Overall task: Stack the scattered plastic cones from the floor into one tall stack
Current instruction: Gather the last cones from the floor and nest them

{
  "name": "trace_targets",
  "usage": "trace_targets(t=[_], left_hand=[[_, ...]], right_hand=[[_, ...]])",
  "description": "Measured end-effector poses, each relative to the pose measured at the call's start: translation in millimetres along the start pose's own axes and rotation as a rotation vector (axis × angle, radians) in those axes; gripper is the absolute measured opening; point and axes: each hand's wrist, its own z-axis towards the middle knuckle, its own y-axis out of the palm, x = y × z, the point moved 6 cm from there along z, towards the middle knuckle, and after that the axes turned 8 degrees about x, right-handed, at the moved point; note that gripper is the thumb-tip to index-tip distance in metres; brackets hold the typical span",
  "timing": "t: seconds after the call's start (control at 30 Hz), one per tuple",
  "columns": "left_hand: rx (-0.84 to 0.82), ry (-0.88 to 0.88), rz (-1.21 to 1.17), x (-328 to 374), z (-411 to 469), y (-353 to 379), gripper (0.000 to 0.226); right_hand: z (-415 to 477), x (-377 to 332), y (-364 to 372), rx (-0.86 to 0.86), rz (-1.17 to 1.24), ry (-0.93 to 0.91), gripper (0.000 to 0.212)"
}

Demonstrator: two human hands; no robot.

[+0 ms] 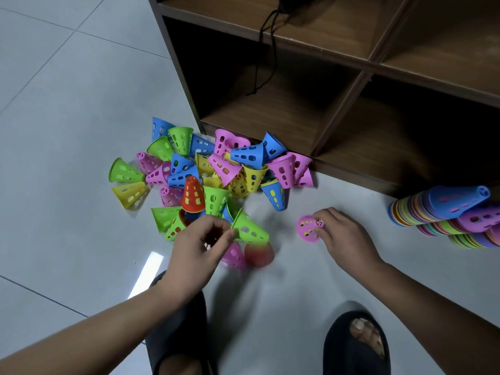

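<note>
The left hand (200, 247) pinched a green cone (250, 230), held sideways, left of the pink cone (307, 230) whose tip the right hand (343, 234) pinched.

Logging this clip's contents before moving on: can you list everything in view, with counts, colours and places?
loose cones: around thirty, green, blue, pink, yellow, red, heaped on floor against shelf
green cone: one, pinched by left hand
pink cone: one, yellow showing through holes, held by right hand
blurred cones: two, red and pink, under green cone
nested stacks: at least two, multicoloured, right edge
shelf unit: one, brown wood, top
cord: one, black, hanging in shelf
floor: one, grey tiles, throughout
slippers: two, black, bottom
left hand: grips green cone
right hand: holds pink cone
</note>
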Motion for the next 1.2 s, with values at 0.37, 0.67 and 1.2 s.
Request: trace_targets(t=[0.37,0.67,1.2], left_hand=[[-0.169,-0.410,-0.244,-25.3,-15.9,51.8,0.016],[-0.187,-0.597,-0.208,-59.0,-25.8,59.6,0.019],[-0.245,0.020,0.418,-63.6,-6.4,13.1,0.022]], right_hand=[[-7.1,-35.9,-72.1,0.139,0.304,0.167,0.028],[-20.2,-79.3,-90.0,0.072,0.509,0.169,0.033],[-31.0,-76.4,-21.1,0.021,0.185,-0.154,0.025]])
